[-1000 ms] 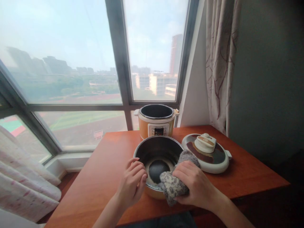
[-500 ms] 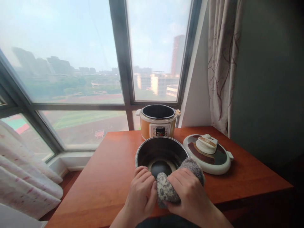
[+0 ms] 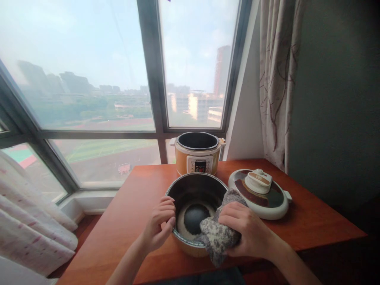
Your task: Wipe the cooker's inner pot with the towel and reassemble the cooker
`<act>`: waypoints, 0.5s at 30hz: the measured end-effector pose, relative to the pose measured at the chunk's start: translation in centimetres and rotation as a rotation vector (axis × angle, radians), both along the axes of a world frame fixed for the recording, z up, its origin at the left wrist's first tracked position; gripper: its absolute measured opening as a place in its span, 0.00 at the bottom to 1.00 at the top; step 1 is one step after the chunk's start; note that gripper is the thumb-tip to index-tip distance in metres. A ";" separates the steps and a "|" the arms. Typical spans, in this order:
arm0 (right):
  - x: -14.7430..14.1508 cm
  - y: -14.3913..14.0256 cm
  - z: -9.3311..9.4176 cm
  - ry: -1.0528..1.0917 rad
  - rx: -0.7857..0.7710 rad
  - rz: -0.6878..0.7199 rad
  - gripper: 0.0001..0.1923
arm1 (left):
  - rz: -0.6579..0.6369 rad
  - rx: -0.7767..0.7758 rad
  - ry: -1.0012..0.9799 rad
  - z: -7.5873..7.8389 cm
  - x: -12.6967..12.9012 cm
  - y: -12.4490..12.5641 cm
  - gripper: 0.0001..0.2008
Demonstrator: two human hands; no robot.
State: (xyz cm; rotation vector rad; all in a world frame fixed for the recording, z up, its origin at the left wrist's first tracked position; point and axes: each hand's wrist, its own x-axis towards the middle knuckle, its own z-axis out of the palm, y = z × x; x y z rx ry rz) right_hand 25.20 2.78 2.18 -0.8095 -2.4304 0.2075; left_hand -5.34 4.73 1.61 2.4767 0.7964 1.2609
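Note:
A dark inner pot (image 3: 190,247) with a silvery rim stands near the front of the table, tilted slightly toward me so its inside shows. At its left rim, my left hand (image 3: 158,223) is closed, fingers curled over the edge. My right hand (image 3: 247,227) grips a mottled grey-and-white cloth (image 3: 218,237), bunched over the pot's right front rim. Part of the cloth dips against the inside and a corner hangs down outside. The palm side of the right hand is hidden.
Behind the pot stands an orange-and-white electric pressure cooker (image 3: 181,158), uncovered. Its white lid (image 3: 279,209) lies to the right on the reddish wooden table (image 3: 118,225). Windows rise beyond, with curtains (image 3: 274,87) on both sides.
My hands have moved apart: the left slid up and left along the rim, the right moved slightly right with the cloth. The pot shifted a little left, showing more of its inside.

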 end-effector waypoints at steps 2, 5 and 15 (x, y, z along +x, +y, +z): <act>-0.2 0.0 -0.1 0.014 -0.013 -0.018 0.22 | 0.000 0.006 0.011 0.1 -0.1 0.0 0.18; -0.7 -0.3 -0.4 0.042 -0.014 -0.048 0.21 | 0.040 0.036 0.018 0.1 0.4 -0.8 0.15; -4.1 -3.1 -0.5 0.065 -0.020 -0.240 0.15 | 0.316 0.168 0.216 -0.5 6.1 -6.6 0.08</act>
